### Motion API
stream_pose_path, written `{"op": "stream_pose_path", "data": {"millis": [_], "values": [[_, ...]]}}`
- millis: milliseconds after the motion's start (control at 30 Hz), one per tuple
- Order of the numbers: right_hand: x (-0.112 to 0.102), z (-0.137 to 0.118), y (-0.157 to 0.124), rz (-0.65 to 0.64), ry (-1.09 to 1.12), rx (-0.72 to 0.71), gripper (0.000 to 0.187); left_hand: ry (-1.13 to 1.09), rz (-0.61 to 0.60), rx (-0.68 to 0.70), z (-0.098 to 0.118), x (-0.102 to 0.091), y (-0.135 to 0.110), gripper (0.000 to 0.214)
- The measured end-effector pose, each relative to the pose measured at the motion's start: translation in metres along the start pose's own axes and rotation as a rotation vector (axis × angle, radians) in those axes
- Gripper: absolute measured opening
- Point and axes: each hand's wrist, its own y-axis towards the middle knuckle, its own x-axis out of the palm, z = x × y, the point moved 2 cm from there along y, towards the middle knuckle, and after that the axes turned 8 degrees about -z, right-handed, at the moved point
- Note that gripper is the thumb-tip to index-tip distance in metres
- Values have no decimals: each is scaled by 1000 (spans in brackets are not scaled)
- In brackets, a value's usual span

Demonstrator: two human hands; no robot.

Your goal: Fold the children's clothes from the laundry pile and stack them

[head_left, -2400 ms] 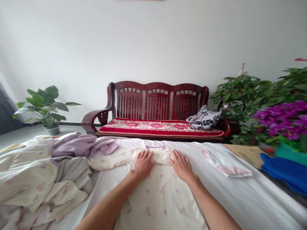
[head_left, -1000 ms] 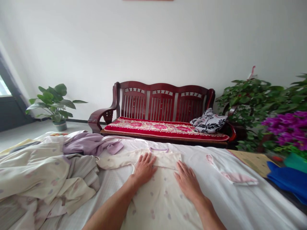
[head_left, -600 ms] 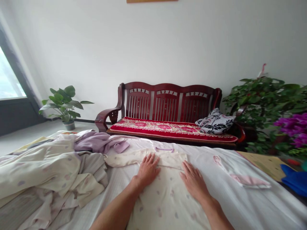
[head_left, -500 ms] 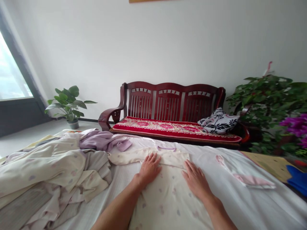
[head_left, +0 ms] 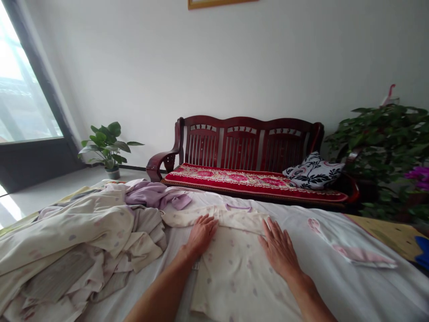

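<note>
A cream garment (head_left: 234, 268) with small purple spots and a lilac neckline lies flat on the white-sheeted bed (head_left: 351, 286). My left hand (head_left: 201, 235) rests flat on its left shoulder area, fingers stretched out, near the sleeve that reaches left. My right hand (head_left: 279, 248) presses flat on the right side of the garment, fingers spread, just below a folded-in edge. Neither hand holds anything.
A heap of crumpled cream, grey and lilac clothes (head_left: 87, 241) fills the bed's left. A small pink-and-white garment (head_left: 351, 252) lies at right. Beyond stand a red wooden bench (head_left: 248, 156) with a cushion (head_left: 313, 170), a potted plant (head_left: 107, 145), and leafy plants (head_left: 382, 147).
The view has swung left, revealing the window. My left hand has slid a little toward the garment's left edge; my right hand stays flat on the right side.
</note>
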Motion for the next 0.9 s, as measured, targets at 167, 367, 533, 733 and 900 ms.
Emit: {"op": "stream_pose_path", "data": {"millis": [167,367,533,733,900], "values": [[-2,-4,2,-141,36,-54,61,147,184,-324,-27,-21,1,44],[1,-3,4,-166,71,-47,59,387,-11,-586,-66,-57,-8,45],[-1,-4,4,-159,77,-41,58,378,-175,-617,-77,-76,-16,40],[-3,-6,4,-179,55,-25,59,337,-103,-521,-75,-94,-10,36],[-2,-5,4,-167,54,-34,58,428,-199,-590,-94,-90,-13,44]]}}
